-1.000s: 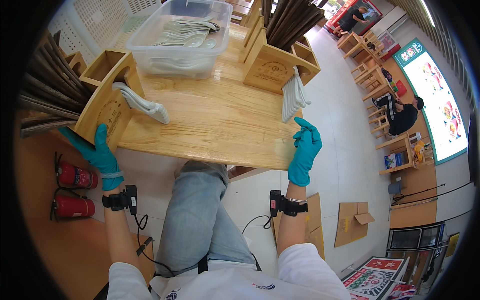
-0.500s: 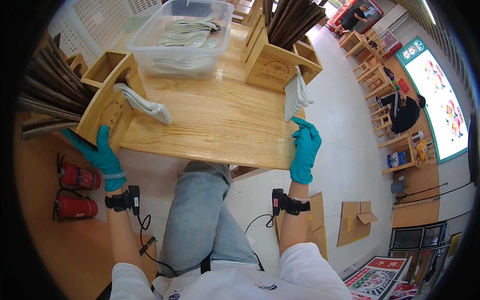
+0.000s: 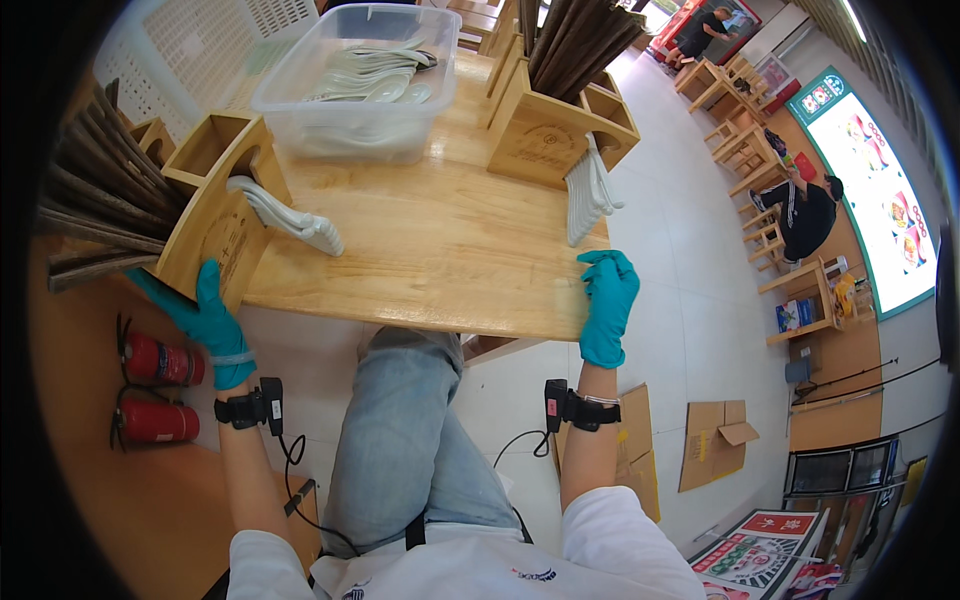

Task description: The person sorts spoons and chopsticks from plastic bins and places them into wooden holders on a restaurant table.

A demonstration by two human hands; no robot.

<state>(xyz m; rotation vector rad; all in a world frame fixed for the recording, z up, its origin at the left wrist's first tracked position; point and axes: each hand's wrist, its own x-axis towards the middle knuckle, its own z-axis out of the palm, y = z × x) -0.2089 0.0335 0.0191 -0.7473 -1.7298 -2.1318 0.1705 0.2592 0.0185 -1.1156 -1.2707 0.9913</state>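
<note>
**Both gloved hands brace at the near edge of the surface**

The right hand (image 3: 606, 305) in a teal glove lies flat on the near corner of the pale wooden surface (image 3: 450, 250), fingers together, holding nothing. Just beyond it white spoons (image 3: 588, 190) hang from a wooden cutlery caddy (image 3: 548, 130). The left hand (image 3: 205, 315), its grip closed around the base, steadies a second wooden caddy (image 3: 215, 215) tipped over the edge, apparently to keep it from falling. Further off sits a clear plastic tub (image 3: 350, 85) of spoons.
</note>
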